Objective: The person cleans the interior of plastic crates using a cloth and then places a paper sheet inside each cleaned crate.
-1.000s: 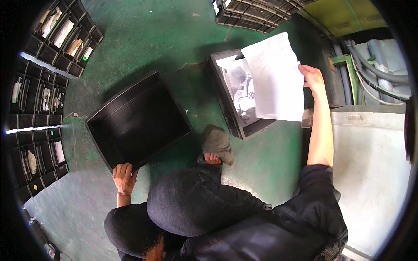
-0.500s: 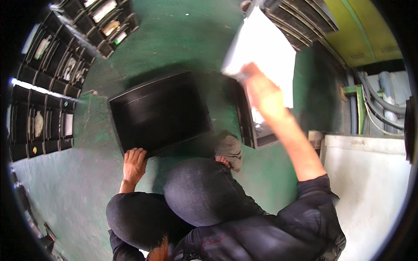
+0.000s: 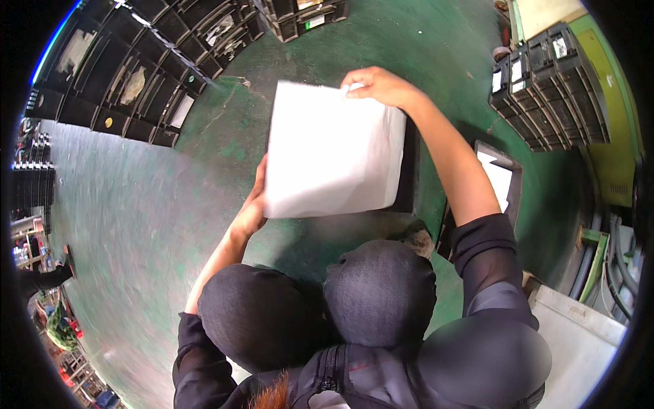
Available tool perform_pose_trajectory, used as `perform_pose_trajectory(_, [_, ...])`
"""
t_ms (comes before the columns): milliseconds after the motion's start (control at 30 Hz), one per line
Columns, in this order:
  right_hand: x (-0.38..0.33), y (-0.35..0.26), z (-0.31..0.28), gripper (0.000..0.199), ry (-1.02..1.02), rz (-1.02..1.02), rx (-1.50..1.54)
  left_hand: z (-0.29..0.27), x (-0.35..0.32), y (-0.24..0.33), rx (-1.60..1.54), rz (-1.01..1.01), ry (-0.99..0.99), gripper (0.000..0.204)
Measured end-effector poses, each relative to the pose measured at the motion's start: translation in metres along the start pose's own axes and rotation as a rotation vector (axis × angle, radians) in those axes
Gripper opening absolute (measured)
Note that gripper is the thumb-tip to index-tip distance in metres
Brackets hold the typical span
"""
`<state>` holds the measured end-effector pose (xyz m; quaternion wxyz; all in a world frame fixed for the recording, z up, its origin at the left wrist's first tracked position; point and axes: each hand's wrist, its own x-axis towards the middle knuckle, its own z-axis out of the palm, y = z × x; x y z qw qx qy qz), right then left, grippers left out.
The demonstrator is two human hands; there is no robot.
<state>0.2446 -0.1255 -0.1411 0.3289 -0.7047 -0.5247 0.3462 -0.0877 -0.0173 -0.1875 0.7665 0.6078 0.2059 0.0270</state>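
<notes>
A wide white sheet, slightly creased and folded along its right side, spreads over a black crate on the floor in front of my knees. Most of the crate is hidden beneath it; a dark strip shows at the right. My right hand pinches the sheet's far edge. At its near left edge is my left hand, closed on the sheet, with its fingertips partly hidden. Whether that hand also touches the crate, I cannot tell.
To the right, beside my right forearm, a second crate holds white sheets. Stacked black crates stand at the far left and far right. A pale cabinet and grey pipes are at the lower right.
My right hand has brought the white sheet leftward from above the right crate to over the front crate. My left hand has moved from the crate's near corner to the sheet's edge. The view has turned rightward.
</notes>
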Motion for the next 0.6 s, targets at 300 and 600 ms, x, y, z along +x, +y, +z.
perform_pose_trajectory(300, [-0.01,0.005,0.12,0.063,0.624,-0.06,-0.809,-0.006,0.031,-0.022,0.073,-0.166,0.398,0.06])
perform_pose_trajectory(600, [-0.046,0.059,0.194,0.099,0.034,0.483,-0.601,0.011,0.038,-0.008,0.738,0.257,0.47,0.057])
